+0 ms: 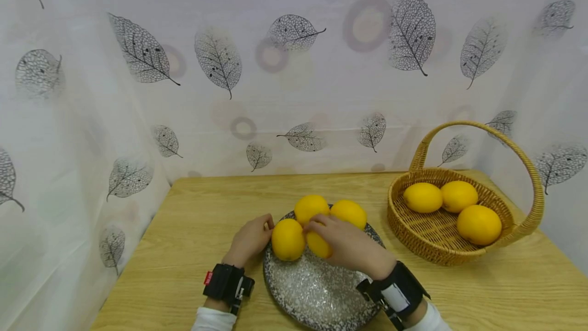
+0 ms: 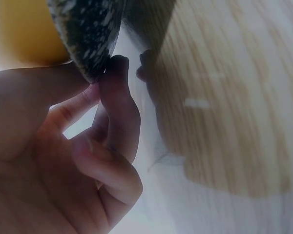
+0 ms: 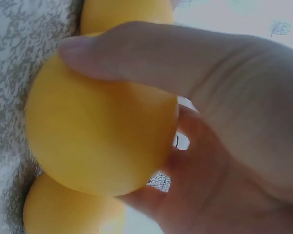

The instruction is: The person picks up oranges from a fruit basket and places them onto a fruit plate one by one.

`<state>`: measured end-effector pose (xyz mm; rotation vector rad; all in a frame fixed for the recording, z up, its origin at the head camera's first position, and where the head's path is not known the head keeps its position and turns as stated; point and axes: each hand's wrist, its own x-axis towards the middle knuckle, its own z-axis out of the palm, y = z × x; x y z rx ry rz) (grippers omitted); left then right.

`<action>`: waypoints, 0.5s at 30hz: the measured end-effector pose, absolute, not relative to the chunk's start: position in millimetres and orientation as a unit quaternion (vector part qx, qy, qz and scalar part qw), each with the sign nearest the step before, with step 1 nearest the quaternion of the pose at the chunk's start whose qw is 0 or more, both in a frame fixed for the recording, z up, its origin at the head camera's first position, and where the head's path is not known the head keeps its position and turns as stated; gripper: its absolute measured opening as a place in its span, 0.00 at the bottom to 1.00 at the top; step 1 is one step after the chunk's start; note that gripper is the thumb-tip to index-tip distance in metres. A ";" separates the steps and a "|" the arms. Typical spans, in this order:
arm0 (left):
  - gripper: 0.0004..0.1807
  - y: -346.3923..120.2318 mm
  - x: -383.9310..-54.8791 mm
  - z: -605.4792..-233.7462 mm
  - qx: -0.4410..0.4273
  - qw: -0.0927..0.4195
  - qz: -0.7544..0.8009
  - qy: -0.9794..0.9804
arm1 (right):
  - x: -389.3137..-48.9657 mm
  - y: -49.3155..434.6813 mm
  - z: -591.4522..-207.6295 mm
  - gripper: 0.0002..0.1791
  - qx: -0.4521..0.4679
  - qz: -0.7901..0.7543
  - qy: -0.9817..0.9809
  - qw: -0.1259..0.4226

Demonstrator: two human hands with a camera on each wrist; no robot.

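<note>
From my end, I have the right hand reaching in over the right edge of the plate, its thumb and fingers clamped round the held lemon, thumb on one side and the other digits curling behind. That fruit sits over the plate's left half, under the fingers and to the left of the palm; I cannot tell whether it already rests on the surface. The relation I judge decisive is its nearness to its neighbours: the left lemon lies just beside it toward the plate's left edge, and the back-left lemon just behind. The back-right lemon sits by the rear edge, beyond my knuckles, while the bare part runs toward the front edge, so room to shift seems to lie that way. The held fruit's long axis I cannot settle; the wrist view shows it almost round. My left hand is farther from it, pinching the plate's left rim between thumb and finger, near the left lemon. Toward the right edge of the worktop stands the wicker basket, with three more lemons inside.
</note>
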<state>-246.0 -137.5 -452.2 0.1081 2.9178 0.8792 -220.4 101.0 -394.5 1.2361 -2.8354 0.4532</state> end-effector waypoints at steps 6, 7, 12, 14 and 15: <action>0.05 -137.1 -246.9 -452.7 0.036 0.046 0.285 0.957 | -220.2 102.0 -395.6 0.29 0.391 0.140 -0.909 0.002; 0.05 -137.1 -246.9 -452.6 0.037 0.046 0.286 0.957 | -220.0 102.2 -395.2 0.29 0.386 0.144 -0.911 -0.003; 0.07 -136.9 -246.5 -451.9 0.040 0.042 0.289 0.956 | -219.6 103.7 -392.0 0.30 0.358 0.158 -0.920 -0.013; 0.07 -136.9 -246.3 -452.0 0.039 0.041 0.289 0.956 | -219.7 104.4 -391.0 0.30 0.351 0.157 -0.923 -0.011; 0.06 -137.0 -246.3 -452.2 0.038 0.042 0.288 0.956 | -219.8 104.7 -390.6 0.30 0.350 0.158 -0.923 -0.010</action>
